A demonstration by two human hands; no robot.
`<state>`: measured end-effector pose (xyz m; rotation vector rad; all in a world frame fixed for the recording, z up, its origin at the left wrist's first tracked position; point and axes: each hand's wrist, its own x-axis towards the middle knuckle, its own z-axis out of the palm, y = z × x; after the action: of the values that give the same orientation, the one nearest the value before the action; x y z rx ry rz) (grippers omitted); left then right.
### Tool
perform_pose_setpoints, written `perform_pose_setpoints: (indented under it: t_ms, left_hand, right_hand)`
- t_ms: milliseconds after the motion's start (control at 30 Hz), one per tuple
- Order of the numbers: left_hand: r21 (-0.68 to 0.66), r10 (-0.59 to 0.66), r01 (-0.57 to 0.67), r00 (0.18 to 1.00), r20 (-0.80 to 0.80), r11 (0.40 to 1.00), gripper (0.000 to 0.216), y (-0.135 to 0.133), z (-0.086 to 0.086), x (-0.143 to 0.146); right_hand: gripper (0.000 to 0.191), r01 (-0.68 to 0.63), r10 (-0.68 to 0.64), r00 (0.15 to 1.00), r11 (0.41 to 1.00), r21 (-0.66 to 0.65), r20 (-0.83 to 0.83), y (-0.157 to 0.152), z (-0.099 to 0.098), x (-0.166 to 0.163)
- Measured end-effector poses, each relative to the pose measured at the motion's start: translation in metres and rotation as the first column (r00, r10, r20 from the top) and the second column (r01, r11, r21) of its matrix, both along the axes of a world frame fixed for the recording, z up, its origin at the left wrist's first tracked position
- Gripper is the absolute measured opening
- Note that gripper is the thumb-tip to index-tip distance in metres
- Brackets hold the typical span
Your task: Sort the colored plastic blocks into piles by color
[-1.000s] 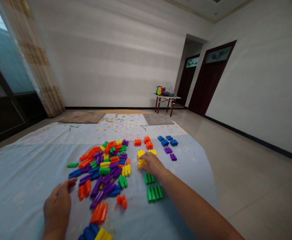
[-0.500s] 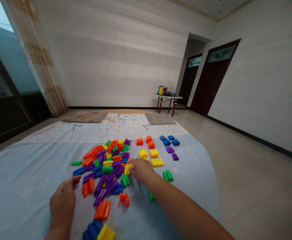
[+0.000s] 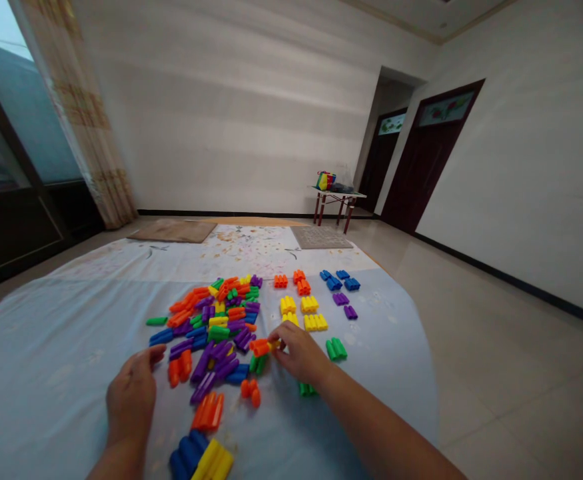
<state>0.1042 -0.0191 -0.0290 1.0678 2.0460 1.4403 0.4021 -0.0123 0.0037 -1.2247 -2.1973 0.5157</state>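
A loose heap of plastic toy building blocks, each made of joined tubes in orange, purple, green, blue and yellow, lies on the table. My right hand pinches a yellow block at the heap's right edge, its fingers partly covering it. An orange block is right against the yellow one; whether the two are joined I cannot tell. Just under them lies a green block. At the heap's left side, my left hand rests with fingers apart and nothing in them, close to a blue block.
Blocks stand grouped by colour on the right: orange, yellow, blue, purple and green. A blue cloth covers the table. Two mats lie at its far side. A small table stands beyond.
My right hand has drawn back slightly to the right from the heap with the yellow block, and the orange block now shows beside it. The left hand has barely shifted.
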Motion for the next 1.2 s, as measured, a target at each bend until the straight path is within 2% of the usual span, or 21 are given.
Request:
perform_pose_setpoints:
  t_ms: [167, 233, 267, 333, 433, 500, 567, 633, 700, 733, 800, 867, 933, 1033, 1200]
  left_hand:
    - [0.016, -0.011, 0.012, 0.997, -0.078, 1.0, 0.041, -0.004, 0.007, 0.006]
    - [0.085, -0.065, 0.082, 0.98, -0.189, 0.993, 0.043, -0.008, 0.013, 0.015]
    - [0.139, -0.117, 0.159, 0.956, -0.271, 0.977, 0.043, -0.011, 0.016, 0.022]
    - [0.226, -0.234, 0.372, 0.852, -0.468, 0.901, 0.04, -0.017, 0.022, 0.038]
    - [0.193, -0.332, 0.621, 0.625, -0.706, 0.76, 0.035, -0.027, 0.028, 0.065]
    - [0.141, -0.345, 0.697, 0.508, -0.79, 0.703, 0.042, -0.031, 0.029, 0.079]
    - [0.114, -0.353, 0.72, 0.464, -0.812, 0.685, 0.043, -0.033, 0.028, 0.088]
    - [0.1, -0.385, 0.725, 0.471, -0.794, 0.681, 0.036, -0.032, 0.028, 0.09]
    - [0.125, -0.411, 0.702, 0.541, -0.733, 0.701, 0.032, -0.031, 0.029, 0.086]
    - [0.164, -0.397, 0.655, 0.617, -0.68, 0.737, 0.032, -0.03, 0.029, 0.082]
    - [0.238, -0.283, 0.459, 0.801, -0.528, 0.856, 0.036, -0.029, 0.029, 0.072]
    - [0.241, -0.144, 0.257, 0.904, -0.403, 0.936, 0.041, -0.026, 0.027, 0.063]
    - [0.211, -0.116, 0.207, 0.919, -0.376, 0.955, 0.046, -0.022, 0.023, 0.057]
    - [0.202, -0.197, 0.304, 0.884, -0.423, 0.931, 0.051, -0.016, 0.013, 0.055]
    - [0.164, -0.31, 0.467, 0.772, -0.555, 0.869, 0.049, -0.009, 0.004, 0.059]
  right_hand:
    - [0.025, -0.041, 0.044, 0.998, 0.998, 0.051, -0.055, -0.013, -0.006, 0.006]
    - [0.024, -0.058, 0.064, 0.996, 0.994, 0.087, -0.063, -0.016, -0.006, 0.004]
    - [0.024, -0.067, 0.075, 0.995, 0.992, 0.11, -0.063, -0.018, -0.006, 0.003]
    - [0.022, -0.083, 0.092, 0.994, 0.985, 0.154, -0.053, -0.019, -0.006, 0.001]
    - [0.021, -0.089, 0.098, 0.995, 0.975, 0.204, -0.033, -0.019, -0.009, -0.002]
    - [0.02, -0.087, 0.096, 0.995, 0.968, 0.236, -0.029, -0.02, -0.009, -0.004]
    - [0.019, -0.086, 0.097, 0.995, 0.962, 0.26, -0.028, -0.02, -0.009, -0.005]
    - [0.018, -0.09, 0.1, 0.995, 0.959, 0.268, -0.023, -0.02, -0.009, -0.004]
    - [0.017, -0.05, 0.062, 0.998, 0.961, 0.27, -0.034, -0.019, -0.009, -0.002]
    - [0.018, -0.004, 0.018, 0.998, 0.963, 0.269, -0.052, -0.017, -0.009, 0.001]
    - [0.018, 0.103, -0.08, 0.992, 0.96, 0.261, -0.098, -0.015, -0.01, 0.006]
    - [0.019, 0.132, -0.105, 0.988, 0.959, 0.25, -0.116, -0.013, -0.011, 0.009]
    - [0.02, 0.063, -0.045, 0.996, 0.969, 0.238, -0.082, -0.013, -0.012, 0.009]
    - [0.022, -0.057, 0.053, 0.998, 0.983, 0.175, 0.03, -0.015, -0.014, 0.005]
    - [0.02, -0.152, 0.147, 0.981, 0.988, 0.032, 0.123, -0.017, -0.015, 0.005]
